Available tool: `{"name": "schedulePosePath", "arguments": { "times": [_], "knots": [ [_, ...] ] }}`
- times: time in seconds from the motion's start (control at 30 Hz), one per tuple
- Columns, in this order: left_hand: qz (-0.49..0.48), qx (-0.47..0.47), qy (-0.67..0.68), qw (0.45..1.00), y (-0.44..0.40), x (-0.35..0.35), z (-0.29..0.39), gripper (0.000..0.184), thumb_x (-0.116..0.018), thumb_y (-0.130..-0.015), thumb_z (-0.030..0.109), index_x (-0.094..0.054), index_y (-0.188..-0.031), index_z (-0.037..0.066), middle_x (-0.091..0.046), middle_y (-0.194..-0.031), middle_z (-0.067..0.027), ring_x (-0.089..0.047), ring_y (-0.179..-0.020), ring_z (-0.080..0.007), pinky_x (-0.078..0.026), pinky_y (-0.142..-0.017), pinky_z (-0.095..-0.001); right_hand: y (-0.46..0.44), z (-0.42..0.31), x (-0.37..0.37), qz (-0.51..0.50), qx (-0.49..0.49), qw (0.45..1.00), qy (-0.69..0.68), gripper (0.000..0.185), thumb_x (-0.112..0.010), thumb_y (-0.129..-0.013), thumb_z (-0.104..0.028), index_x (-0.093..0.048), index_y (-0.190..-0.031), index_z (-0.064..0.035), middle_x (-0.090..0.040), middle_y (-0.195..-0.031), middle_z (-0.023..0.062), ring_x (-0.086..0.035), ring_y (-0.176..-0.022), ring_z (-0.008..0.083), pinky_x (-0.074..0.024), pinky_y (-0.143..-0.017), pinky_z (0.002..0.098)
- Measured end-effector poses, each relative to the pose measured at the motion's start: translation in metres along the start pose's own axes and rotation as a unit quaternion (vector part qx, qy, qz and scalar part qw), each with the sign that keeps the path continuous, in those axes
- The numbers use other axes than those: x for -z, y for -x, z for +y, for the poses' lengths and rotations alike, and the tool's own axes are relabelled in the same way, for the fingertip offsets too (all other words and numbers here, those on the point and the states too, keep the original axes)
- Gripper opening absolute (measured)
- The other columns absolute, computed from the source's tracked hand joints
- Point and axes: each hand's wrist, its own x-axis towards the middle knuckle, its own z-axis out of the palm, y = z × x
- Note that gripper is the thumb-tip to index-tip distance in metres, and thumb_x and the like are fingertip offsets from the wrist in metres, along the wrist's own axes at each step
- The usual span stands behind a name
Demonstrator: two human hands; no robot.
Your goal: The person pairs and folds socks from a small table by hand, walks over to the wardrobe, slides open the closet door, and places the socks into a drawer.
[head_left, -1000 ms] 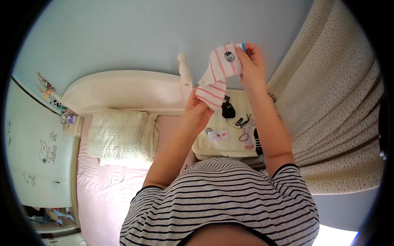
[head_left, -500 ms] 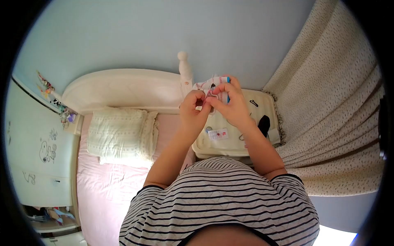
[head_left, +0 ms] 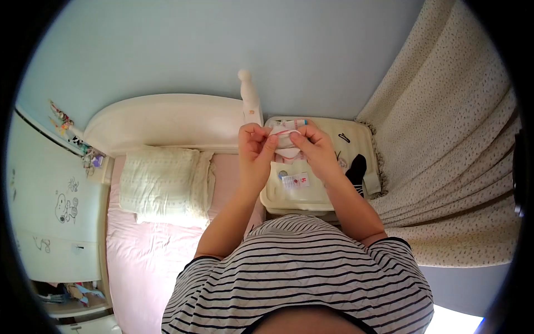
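A white sock with pink stripes (head_left: 286, 141) is stretched between my two hands, above the cream bedside table (head_left: 289, 200). My left hand (head_left: 257, 153) pinches its left edge with thumb and fingers. On the right edge, my right hand (head_left: 317, 149) has a similar pinch. Part of the sock, with a blue edge, shows beyond my fingers. Below the hands a small white card (head_left: 295, 181) lies on the tabletop. A black sock (head_left: 357, 168) with a striped part lies to the right of my right forearm.
Left of the table is a bed with a pink sheet (head_left: 136, 250), stacked cream pillows (head_left: 161, 183) and a white headboard (head_left: 172, 122). A bedpost (head_left: 249, 97) rises behind my hands. Patterned curtains (head_left: 445, 139) hang at the right. A black hair clip (head_left: 344, 137) lies on the table.
My hands have come down and closer together with the striped sock, which was held long and is now bunched. More of the tabletop and the black sock show beside my right arm.
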Motion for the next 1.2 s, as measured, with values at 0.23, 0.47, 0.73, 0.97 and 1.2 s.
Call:
{"name": "schedulePosePath", "arguments": {
  "times": [0.23,0.47,0.73,0.97,1.2],
  "knots": [
    [-0.058,-0.263,-0.492,0.828,0.004,0.004,0.008,0.01,-0.066,-0.072,0.002,-0.059,-0.08,0.003,-0.05,-0.085,-0.0061,-0.051,-0.076,-0.0149,-0.042,-0.064,-0.0257,0.012,0.01,-0.004,0.079,0.156,0.971,0.162,0.01,-0.066,-0.077,-0.011,-0.063,-0.08,-0.002,-0.05,-0.095,0.0096,-0.051,-0.085,0.0161,-0.0419,-0.068,0.0245],
    [-0.078,-0.022,-0.336,0.939,0.004,0.024,-0.002,0.01,-0.067,-0.073,0.003,-0.058,-0.078,0.001,-0.051,-0.082,-0.0031,-0.049,-0.07,-0.0112,-0.041,-0.063,-0.0235,0.017,-0.008,-0.009,0.002,0.231,0.933,0.277,0.013,-0.063,-0.075,-0.004,-0.065,-0.088,-0.0046,-0.052,-0.105,0.0119,-0.053,-0.092,0.0198,-0.0428,-0.074,0.027],
    [-0.077,0.032,-0.267,0.96,0.017,0.084,-0.006,0.004,-0.059,-0.081,0.004,-0.056,-0.082,0.002,-0.051,-0.085,-0.0002,-0.047,-0.073,-0.0069,-0.039,-0.066,-0.02,-0.043,-0.076,0.073,0.061,0.2,0.967,0.144,0.013,-0.056,-0.074,0.007,-0.054,-0.077,-0.0059,-0.052,-0.082,-0.0016,-0.049,-0.079,0.0088,-0.0386,-0.076,0.0216],
    [-0.125,0.051,-0.332,0.934,0.012,0.079,-0.018,0.02,-0.057,-0.082,0.004,-0.051,-0.102,0.002,-0.051,-0.1,-0.0005,-0.048,-0.09,-0.0091,-0.039,-0.079,-0.023,-0.071,-0.131,0.058,-0.212,0.198,0.898,0.332,0.009,-0.057,-0.075,0.003,-0.054,-0.079,-0.004,-0.055,-0.08,0.0005,-0.051,-0.081,0.0103,-0.0413,-0.074,0.024],
    [-0.203,-0.159,-0.339,0.905,-0.028,0.006,0.029,0.049,-0.059,-0.081,0.005,-0.037,-0.125,0.002,-0.047,-0.121,-0.0066,-0.046,-0.112,-0.0145,-0.038,-0.093,-0.0297,-0.065,-0.124,0.008,-0.45,0.111,0.816,0.346,0.009,-0.058,-0.074,0.003,-0.055,-0.081,-0.003,-0.055,-0.088,0.0011,-0.051,-0.082,0.0102,-0.0421,-0.073,0.0249]
  ]
}}
